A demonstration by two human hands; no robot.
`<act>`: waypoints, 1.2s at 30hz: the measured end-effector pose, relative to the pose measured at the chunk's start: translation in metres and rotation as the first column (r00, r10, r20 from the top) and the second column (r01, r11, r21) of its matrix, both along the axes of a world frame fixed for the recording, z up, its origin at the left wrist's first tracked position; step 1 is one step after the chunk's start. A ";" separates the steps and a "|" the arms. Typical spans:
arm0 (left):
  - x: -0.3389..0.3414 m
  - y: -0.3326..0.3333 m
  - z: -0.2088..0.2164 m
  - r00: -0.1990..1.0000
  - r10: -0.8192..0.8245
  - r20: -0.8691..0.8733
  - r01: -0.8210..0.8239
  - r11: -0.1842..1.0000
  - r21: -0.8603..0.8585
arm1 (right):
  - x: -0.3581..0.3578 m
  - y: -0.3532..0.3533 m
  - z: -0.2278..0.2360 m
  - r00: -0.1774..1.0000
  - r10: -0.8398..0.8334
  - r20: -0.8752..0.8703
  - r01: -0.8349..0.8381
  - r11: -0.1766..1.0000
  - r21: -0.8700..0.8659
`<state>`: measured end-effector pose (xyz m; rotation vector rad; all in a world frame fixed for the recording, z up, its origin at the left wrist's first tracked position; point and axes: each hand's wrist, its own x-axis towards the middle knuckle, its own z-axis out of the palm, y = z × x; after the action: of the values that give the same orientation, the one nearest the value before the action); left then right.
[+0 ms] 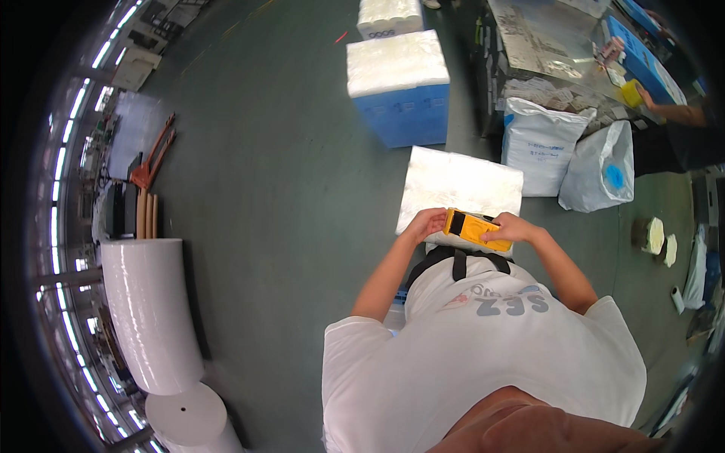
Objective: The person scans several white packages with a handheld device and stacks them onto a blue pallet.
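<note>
I hold a yellow, box-shaped handheld device [476,230] with a dark panel near its left end, in front of my waist. Its exact kind is not clear. My right hand [512,230] grips the right end, thumb lying across the top. At the opposite end, the curled fingers of my left hand [429,223] hold the edge. Just beyond and beneath the device lies a white, foam-like block or stack of sheets [461,180], partly hidden by my hands and body.
Ahead stands a blue-sided box with a white top [399,83]. Two white sacks [544,147] lean by a cluttered workbench [544,38] at right, where another person's arm [680,115] reaches a yellow roll. Large white rolls [151,313] and an orange-handled pallet jack [143,174] are left.
</note>
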<state>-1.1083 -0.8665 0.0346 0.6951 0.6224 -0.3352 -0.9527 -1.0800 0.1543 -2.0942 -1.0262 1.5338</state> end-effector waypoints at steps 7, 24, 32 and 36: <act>-0.048 0.050 -0.032 0.981 0.193 -0.011 -0.170 0.886 0.432 | -0.037 0.068 -0.008 0.995 0.086 0.057 -0.076 0.986 -0.151; -0.066 0.064 -0.187 0.776 0.328 -0.539 0.263 0.609 0.749 | -0.023 0.062 -0.045 0.999 0.023 0.045 -0.009 0.958 -0.285; -0.027 0.032 -0.081 0.975 0.198 -0.105 0.072 0.170 0.983 | 0.007 -0.018 -0.009 0.996 -0.090 0.002 0.088 0.968 -0.234; -0.022 -0.001 -0.066 0.978 0.189 -0.090 0.108 -0.090 0.990 | 0.046 -0.128 -0.001 0.943 -0.314 -0.108 0.240 0.870 -0.430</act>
<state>-1.1299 -0.8677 -0.0310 2.2288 1.0974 0.2793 -0.9070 -1.2079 0.1528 -2.1969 -0.3315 1.8586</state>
